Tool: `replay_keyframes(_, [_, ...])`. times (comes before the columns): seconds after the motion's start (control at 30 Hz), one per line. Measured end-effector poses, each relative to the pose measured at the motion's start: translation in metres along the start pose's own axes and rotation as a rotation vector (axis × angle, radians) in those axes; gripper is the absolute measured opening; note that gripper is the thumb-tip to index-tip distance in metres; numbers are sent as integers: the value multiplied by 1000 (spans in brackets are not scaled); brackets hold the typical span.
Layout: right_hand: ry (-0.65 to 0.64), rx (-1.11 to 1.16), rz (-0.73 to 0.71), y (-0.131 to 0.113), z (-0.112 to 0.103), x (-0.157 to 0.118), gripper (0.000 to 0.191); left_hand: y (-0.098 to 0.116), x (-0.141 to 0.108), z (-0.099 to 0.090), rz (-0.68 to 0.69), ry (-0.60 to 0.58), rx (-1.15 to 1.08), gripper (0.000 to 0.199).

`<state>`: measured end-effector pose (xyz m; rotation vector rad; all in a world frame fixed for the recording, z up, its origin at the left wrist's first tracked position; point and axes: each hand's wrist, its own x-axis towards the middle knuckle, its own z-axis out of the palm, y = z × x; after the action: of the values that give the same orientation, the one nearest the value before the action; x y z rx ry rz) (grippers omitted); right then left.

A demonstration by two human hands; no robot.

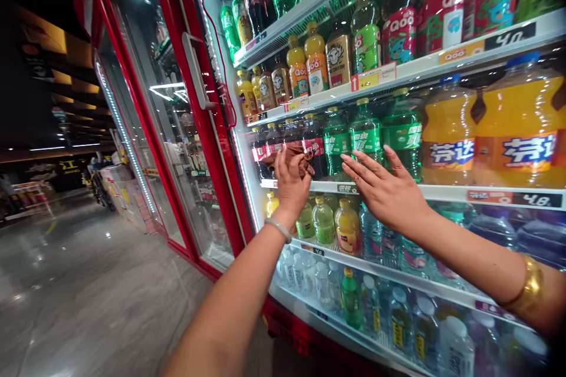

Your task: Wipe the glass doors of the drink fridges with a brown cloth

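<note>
In the head view my left hand (289, 182), with a pale bangle at its wrist, is closed around a crumpled brown cloth (295, 156). It is in front of dark cola bottles (313, 135) with red labels, and the cloth covers part of them. My right hand (382, 185) has its fingers stretched out and holds nothing visible. Its fingertips are close to the green soda bottles (365, 129) on the same shelf; whether they touch, I cannot tell. A gold bracelet (530, 280) circles the right forearm. Large orange soda bottles (448, 129) stand farther right.
Price tags line the white shelf edge (446, 193). Juice bottles (324, 221) fill the shelf below, with clear water bottles (400, 312) lower down. Qoo bottles (316, 59) stand above. The red-framed cooler door (177, 41) with its white handle (197, 70) is to the left, beside grey floor (88, 288).
</note>
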<state>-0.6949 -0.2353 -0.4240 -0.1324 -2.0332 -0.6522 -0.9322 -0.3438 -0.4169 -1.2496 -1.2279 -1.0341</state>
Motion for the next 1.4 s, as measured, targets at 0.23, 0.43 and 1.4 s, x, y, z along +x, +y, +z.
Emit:
replay_keyframes(0.23, [81,3,30,6,-2,-14,78,66,-25,13,266,-161,-40,56])
replay_keyframes(0.43, [148,-2,193,17,-19,-35,78,106,-29,22,132,-162,-85,56])
replay_keyframes(1.4, [164,-43,150,34,-37,-61,75,169,-39,31,170,-209,-136,61])
